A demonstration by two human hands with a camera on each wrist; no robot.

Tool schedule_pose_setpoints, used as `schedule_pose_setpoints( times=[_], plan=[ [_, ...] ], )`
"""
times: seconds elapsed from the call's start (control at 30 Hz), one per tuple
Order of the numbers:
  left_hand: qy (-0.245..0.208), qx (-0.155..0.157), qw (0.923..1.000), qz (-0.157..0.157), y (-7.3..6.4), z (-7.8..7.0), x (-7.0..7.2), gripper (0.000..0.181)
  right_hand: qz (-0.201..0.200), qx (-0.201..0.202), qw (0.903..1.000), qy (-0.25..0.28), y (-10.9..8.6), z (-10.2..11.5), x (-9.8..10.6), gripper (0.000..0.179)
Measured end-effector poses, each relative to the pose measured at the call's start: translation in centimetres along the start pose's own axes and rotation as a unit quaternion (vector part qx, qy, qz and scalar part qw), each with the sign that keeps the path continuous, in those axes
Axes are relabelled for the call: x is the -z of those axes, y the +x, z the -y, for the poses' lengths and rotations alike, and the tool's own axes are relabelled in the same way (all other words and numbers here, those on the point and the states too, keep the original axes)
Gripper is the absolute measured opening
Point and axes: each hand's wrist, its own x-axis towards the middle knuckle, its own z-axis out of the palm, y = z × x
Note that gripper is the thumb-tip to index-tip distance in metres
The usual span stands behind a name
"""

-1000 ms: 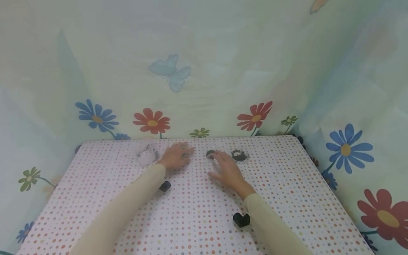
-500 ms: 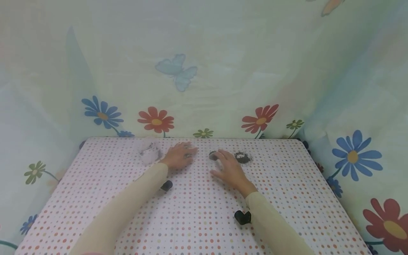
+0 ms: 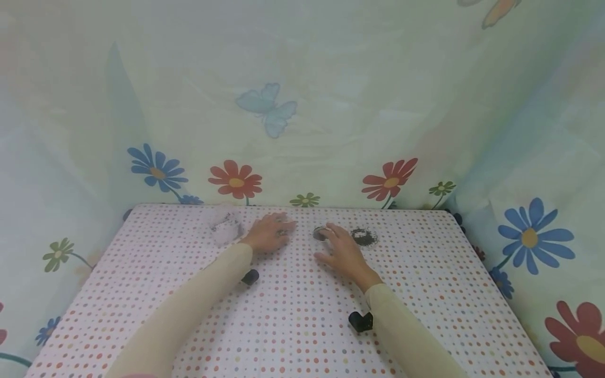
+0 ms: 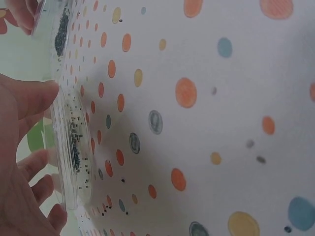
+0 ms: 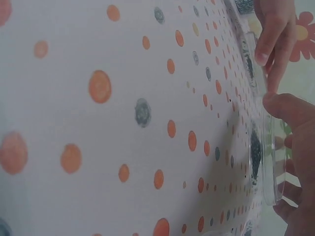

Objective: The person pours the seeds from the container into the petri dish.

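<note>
In the left wrist view my left hand [image 4: 19,132] holds a clear petri dish [image 4: 59,147] by its rim, thumb on one side and fingers on the other. Dark grains show in it, low against the dotted table. With thumb and fingers my right hand [image 5: 301,142] grips a clear petri dish lid [image 5: 269,167], a little above a patch of dark grains [image 5: 256,152]. In the head view both hands lie side by side near the table's back edge, the left palm down and largely covering its dish.
Another dish with dark grains [image 3: 363,237] lies right of my right hand, and a pale one [image 3: 226,229] left of my left hand. Loose grains [image 4: 123,181] are scattered on the dotted tabletop [image 3: 302,325]. A flowered backdrop [image 3: 302,157] stands behind.
The head view has shifted slightly, so everything sits a bit further right. At my right fingertips the dark round patch looks greyer and more covered. Both hands keep about the same places.
</note>
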Motion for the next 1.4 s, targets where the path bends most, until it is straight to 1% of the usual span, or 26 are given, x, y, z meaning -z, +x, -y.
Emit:
schedule_pose_setpoints(
  times=[0.27,0.6,0.8,0.9,1.17,1.4],
  plan=[
    [-0.001,0.004,1.0,-0.002,-0.2,-0.3,0.1,0.048,0.008,-0.002,1.0,-0.001,0.3,-0.1,-0.3,0.065],
    [0.0,0.004,1.0,-0.001,-0.4,-0.5,0.3,0.048,0.028,-0.024,0.9993,0.005,0.7,0.2,-0.6,0.066],
    [0.005,0.009,0.9999,0.002,-0.2,-0.2,0.0,0.048,0.035,-0.034,0.9988,0.01,0.9,0.2,-0.6,0.065],
    [0.003,0.006,1.0,0.001,0.0,0.0,-0.2,0.048,0.038,-0.043,0.9982,0.018,1.0,0.2,-0.6,0.065],
    [0.001,0.002,1.0,-0.002,0.2,0.2,-0.3,0.049,0.034,-0.043,0.9982,0.024,1.5,-0.1,-0.9,0.063],
    [0.0,0.005,1.0,0.004,0.1,0.1,-0.2,0.049,0.029,-0.038,0.9989,0.004,2.1,-0.4,-1.3,0.064]
  ],
)
